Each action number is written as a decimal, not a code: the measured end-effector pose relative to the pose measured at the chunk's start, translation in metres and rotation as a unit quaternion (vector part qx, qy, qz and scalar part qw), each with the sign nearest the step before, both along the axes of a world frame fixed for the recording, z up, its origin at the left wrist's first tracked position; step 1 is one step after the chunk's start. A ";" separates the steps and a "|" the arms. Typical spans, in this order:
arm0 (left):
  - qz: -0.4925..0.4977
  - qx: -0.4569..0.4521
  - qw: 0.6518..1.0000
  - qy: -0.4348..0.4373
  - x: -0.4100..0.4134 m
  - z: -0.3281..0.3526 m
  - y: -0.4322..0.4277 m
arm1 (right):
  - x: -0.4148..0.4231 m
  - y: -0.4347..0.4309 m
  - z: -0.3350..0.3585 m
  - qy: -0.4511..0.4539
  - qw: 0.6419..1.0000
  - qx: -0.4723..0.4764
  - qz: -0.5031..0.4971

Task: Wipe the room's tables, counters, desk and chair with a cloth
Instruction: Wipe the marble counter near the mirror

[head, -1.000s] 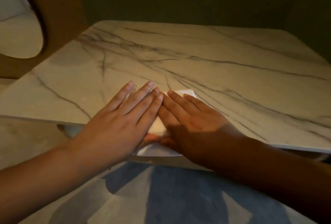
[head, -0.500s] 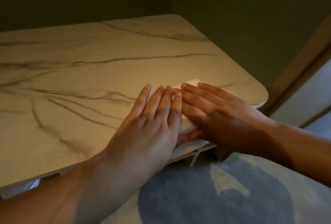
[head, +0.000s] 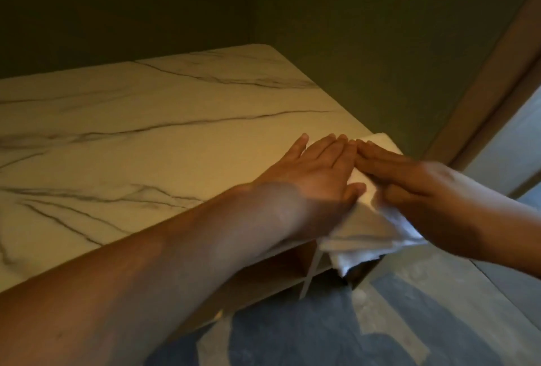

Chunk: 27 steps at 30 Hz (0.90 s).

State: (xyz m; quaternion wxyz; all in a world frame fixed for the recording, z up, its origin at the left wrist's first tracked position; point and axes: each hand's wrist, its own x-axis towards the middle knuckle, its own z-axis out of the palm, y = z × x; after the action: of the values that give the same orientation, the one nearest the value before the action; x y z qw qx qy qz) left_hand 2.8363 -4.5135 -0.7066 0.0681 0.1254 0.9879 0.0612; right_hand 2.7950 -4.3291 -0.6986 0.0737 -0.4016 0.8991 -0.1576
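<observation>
A white cloth (head: 367, 228) lies at the right front corner of the marble-patterned table (head: 152, 143), part of it hanging over the edge. My left hand (head: 316, 172) presses flat on the cloth with straight fingers. Beside it, fingertips touching, my right hand (head: 415, 178) also presses flat on the cloth, which shows between and beyond the fingers.
Dark green walls close in behind and to the right of the table. A brown door frame (head: 480, 79) stands at the far right. A wooden shelf (head: 272, 275) sits under the tabletop, above a blue and grey patterned rug (head: 336, 333).
Both hands have slid the cloth rightward along the front edge to the table's right corner. The cloth now hangs partly off the edge.
</observation>
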 end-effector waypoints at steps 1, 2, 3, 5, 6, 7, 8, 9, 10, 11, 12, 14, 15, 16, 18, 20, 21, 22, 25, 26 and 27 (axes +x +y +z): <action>0.003 0.001 1.000 0.000 -0.002 0.000 -0.007 | -0.001 -0.008 0.003 -0.004 1.000 -0.003 -0.009; 0.007 0.001 1.000 0.001 -0.001 0.000 -0.015 | -0.002 -0.015 0.001 0.018 1.000 0.021 -0.010; 0.013 0.000 1.000 0.002 0.002 -0.001 -0.024 | -0.001 -0.023 -0.001 0.048 0.997 0.054 -0.008; 0.023 -0.001 1.000 -0.004 0.013 -0.003 -0.042 | 0.007 -0.040 -0.007 0.099 0.992 0.078 0.004; 0.025 -0.001 1.000 -0.007 0.021 -0.004 -0.051 | 0.013 -0.049 -0.007 0.119 0.990 0.073 0.017; 0.026 -0.003 1.000 -0.009 0.030 -0.005 -0.061 | 0.017 -0.057 -0.008 0.148 0.986 0.071 0.041; 0.025 -0.007 1.000 -0.009 0.040 -0.005 -0.072 | 0.022 -0.065 -0.007 0.179 0.979 0.068 0.067; 0.026 -0.011 1.000 -0.009 0.050 -0.006 -0.084 | 0.027 -0.075 -0.005 0.202 0.973 0.067 0.088; 0.030 -0.012 0.999 -0.011 0.063 -0.006 -0.097 | 0.034 -0.088 -0.003 0.212 0.969 0.066 0.106; 0.035 -0.010 0.999 -0.015 0.074 -0.005 -0.111 | 0.041 -0.102 -0.002 0.215 0.967 0.068 0.121; 0.041 -0.008 0.999 -0.019 0.088 -0.004 -0.126 | 0.048 -0.116 -0.003 0.210 0.966 0.069 0.137; 0.059 -0.015 0.998 -0.017 0.116 -0.003 -0.157 | 0.065 -0.148 -0.007 0.159 0.972 0.056 0.161; 0.074 -0.022 0.997 -0.011 0.133 -0.002 -0.174 | 0.076 -0.165 -0.010 0.122 0.977 0.048 0.169; 0.092 -0.032 0.995 -0.004 0.149 -0.003 -0.190 | 0.085 -0.181 -0.015 0.094 0.979 0.048 0.175; 0.130 -0.059 0.990 0.020 0.182 -0.003 -0.218 | 0.105 -0.215 -0.024 0.081 0.976 0.063 0.191; 0.164 -0.084 0.981 0.056 0.213 -0.003 -0.243 | 0.130 -0.252 -0.027 0.083 0.972 0.066 0.212; 0.185 -0.080 0.977 0.074 0.228 -0.003 -0.253 | 0.142 -0.269 -0.027 0.082 0.970 0.064 0.222; 0.210 -0.060 0.972 0.089 0.243 -0.003 -0.263 | 0.153 -0.286 -0.027 0.079 0.968 0.062 0.232; 0.292 0.056 0.945 0.132 0.284 -0.002 -0.287 | 0.185 -0.334 -0.025 0.086 0.958 0.066 0.264; 0.314 0.074 0.934 0.154 0.297 -0.003 -0.296 | 0.197 -0.351 -0.024 0.089 0.955 0.065 0.277; 0.335 0.078 0.923 0.175 0.309 -0.004 -0.304 | 0.210 -0.368 -0.024 0.092 0.951 0.061 0.290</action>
State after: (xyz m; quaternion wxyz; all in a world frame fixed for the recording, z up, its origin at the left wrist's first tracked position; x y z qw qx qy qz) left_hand 3.1449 -4.8175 -0.7105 -0.1399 -0.1993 0.9605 0.1345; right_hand 3.0052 -4.6976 -0.7224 0.0578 -0.6529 0.7543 -0.0372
